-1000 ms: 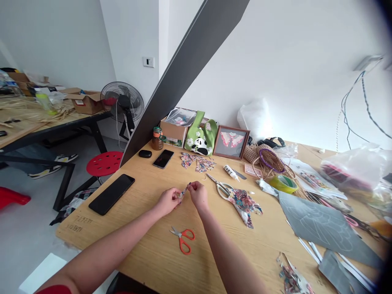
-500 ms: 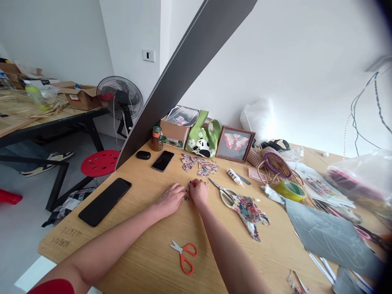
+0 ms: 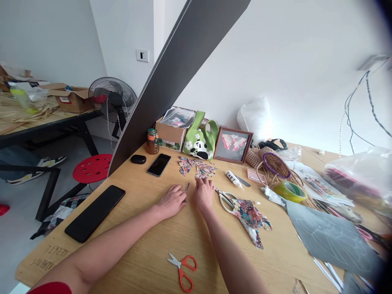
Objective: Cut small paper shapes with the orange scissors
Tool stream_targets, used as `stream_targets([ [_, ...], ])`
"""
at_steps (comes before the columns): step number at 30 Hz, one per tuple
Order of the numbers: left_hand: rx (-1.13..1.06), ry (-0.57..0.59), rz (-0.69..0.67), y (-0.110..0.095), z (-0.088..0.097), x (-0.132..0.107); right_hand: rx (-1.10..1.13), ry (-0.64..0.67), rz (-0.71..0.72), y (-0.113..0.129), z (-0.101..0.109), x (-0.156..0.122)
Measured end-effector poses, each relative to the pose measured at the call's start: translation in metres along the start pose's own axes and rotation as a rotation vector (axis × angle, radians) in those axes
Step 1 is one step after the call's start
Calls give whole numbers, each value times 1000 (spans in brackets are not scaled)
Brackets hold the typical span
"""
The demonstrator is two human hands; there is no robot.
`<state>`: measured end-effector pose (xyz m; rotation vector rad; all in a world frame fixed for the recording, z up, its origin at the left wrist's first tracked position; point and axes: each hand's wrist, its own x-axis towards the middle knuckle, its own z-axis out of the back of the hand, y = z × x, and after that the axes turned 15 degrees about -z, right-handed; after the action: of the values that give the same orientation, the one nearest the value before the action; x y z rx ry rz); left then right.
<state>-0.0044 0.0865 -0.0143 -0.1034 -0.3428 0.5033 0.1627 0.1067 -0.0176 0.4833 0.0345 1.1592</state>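
Note:
My left hand [image 3: 173,201] lies low on the table, fingertips pressed on a small floral cloth scrap [image 3: 187,187] that shows beside the index finger and thumb. Just to its right, my right hand [image 3: 204,192] reaches forward, fingers bent down at the near edge of a spread of cut floral pieces [image 3: 191,164]. Nothing shows held in it, though its fingertips are partly hidden. White-handled scissors [image 3: 227,201] lie right of that hand, partly under a larger floral cloth [image 3: 249,213]. Orange-handled scissors [image 3: 185,267] rest between my forearms, blades parted.
A white glue bottle [image 3: 234,179] lies right of the cut pieces. Phones [image 3: 159,164] and a large black phone-shaped slab [image 3: 95,213] lie on the left. A green panda bag [image 3: 199,143] and picture frame [image 3: 232,145] stand behind. A dark panel [image 3: 171,81] slants above the left edge.
My right hand has moved away from the left hand's scrap, forward and right to the cut pieces. The left hand stays at the scrap. The view has shifted slightly.

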Motion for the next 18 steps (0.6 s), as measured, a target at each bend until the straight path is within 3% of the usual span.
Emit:
stream_targets([
  [5, -10, 9, -35, 13, -1, 12, -44, -36, 44, -6, -4, 17],
  [11, -27, 5, -48, 30, -3, 26, -69, -64, 66, -8, -19, 14],
  [18, -35, 12, -45, 50, -5, 42, -82, -65, 93, -9, -19, 14],
])
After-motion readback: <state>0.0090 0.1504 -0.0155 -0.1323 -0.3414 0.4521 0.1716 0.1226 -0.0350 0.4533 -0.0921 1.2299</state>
